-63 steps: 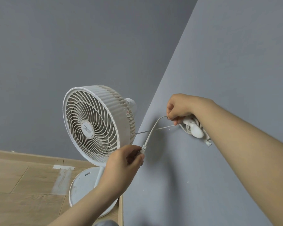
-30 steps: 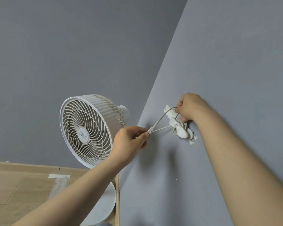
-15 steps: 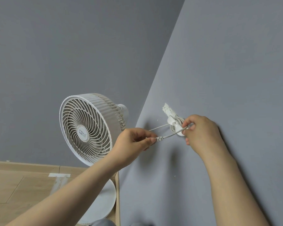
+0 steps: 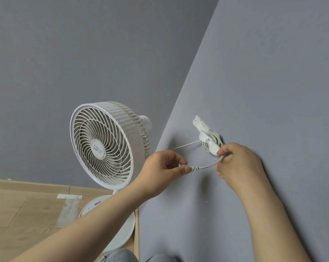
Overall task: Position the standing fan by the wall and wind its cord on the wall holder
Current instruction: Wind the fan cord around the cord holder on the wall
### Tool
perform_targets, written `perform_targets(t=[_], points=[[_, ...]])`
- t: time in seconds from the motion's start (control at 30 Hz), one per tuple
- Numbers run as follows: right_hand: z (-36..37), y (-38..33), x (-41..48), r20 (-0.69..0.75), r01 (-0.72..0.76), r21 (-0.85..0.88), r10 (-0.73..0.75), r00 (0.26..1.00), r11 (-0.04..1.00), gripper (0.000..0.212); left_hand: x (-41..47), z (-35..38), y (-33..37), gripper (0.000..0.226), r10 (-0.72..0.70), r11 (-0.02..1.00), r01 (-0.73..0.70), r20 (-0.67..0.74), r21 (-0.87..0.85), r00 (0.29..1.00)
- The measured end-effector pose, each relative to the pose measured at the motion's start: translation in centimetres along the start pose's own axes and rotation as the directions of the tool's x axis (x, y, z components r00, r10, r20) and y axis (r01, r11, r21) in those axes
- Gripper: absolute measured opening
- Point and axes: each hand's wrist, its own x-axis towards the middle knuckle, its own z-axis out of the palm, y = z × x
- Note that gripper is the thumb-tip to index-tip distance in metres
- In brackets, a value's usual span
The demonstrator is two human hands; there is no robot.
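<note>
Right hand (image 4: 237, 163) was pinched on the white cord (image 4: 207, 166) directly below the wall holder (image 4: 210, 144), thumb and fingertips closed on the strand where it left the coil. Left hand (image 4: 165, 169) gripped the plug end of the same cord between thumb and forefinger, with the ribbed strain relief showing just past the fingertips. Between the two hands the cord hung in a shallow downward curve, clear of the wall.

Several turns of cord were seen lying around the holder, behind its white front tab. The holder was fixed to the grey wall (image 4: 273, 91) on the right; a ragged strip of white tape or adhesive (image 4: 199, 124) ran up and left from it. A second, thinner length of cord (image 4: 186, 145) ran leftward from the holder toward the back of the fan.

The standing fan (image 4: 105, 146) stood upright in the corner, close to both walls, its round grille facing out into the room. Its round white base (image 4: 125, 229) rested on the wooden floor (image 4: 23, 210), partly hidden by the left forearm. Whether the base touched the skirting could not be told.

A pale taped patch (image 4: 69, 197) marked the floor left of the base. Grey fabric (image 4: 118, 256) showed at the bottom edge of the view.
</note>
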Motion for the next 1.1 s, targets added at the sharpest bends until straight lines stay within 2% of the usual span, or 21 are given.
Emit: perform_targets(t=[0.1, 0.23, 0.57, 0.63, 0.73, 0.9, 0.97, 1.1], points=[[-0.2, 0.1, -0.7, 0.06, -0.043, 0.025, 0.041, 0.997, 0.999, 0.023, 0.1, 0.8, -0.3, 0.011, -0.005, 1.0, 0.004, 0.023, 0.014, 1.0], [0.3, 0.1, -1.3, 0.091, -0.058, 0.05, 0.053, 0.994, 0.997, 0.03, 0.6, 1.3, -1.0, 0.01, -0.029, 0.999, 0.029, 0.017, 0.021, 0.999], [1.1, 0.3, -1.3, 0.202, -0.087, 0.187, 0.049, 0.978, 0.978, 0.033, 3.6, 0.9, -2.1, 0.005, -0.079, 0.988, 0.103, -0.197, 0.112, 0.977], [0.8, 0.3, -1.1, 0.157, -0.062, 0.2, 0.03, 0.987, 0.978, 0.028, 4.7, 0.8, -2.0, 0.008, -0.096, 0.989, 0.12, -0.237, 0.09, 0.967], [0.0, -0.4, -0.8, 0.0, 0.031, 0.199, -0.031, 1.0, 0.98, 0.02, 6.2, 0.9, -1.7, 0.016, -0.11, 0.991, 0.124, -0.267, 0.038, 0.957], [0.1, -2.2, 1.5, -0.234, 0.19, 0.074, -0.168, 0.958, 0.979, 0.022, 8.2, 1.3, -1.0, 0.015, -0.086, 0.996, 0.093, -0.279, 0.013, 0.957], [0.6, -2.4, 3.0, -0.253, 0.199, -0.01, -0.195, 0.948, 0.98, 0.025, 9.0, 1.4, -1.0, 0.017, -0.077, 0.997, 0.083, -0.264, 0.011, 0.961], [1.5, -2.4, 5.0, -0.186, 0.161, -0.206, -0.2, 0.962, 0.965, 0.023, 9.9, 1.3, -0.8, 0.025, -0.101, 0.995, 0.095, -0.241, -0.036, 0.965]])
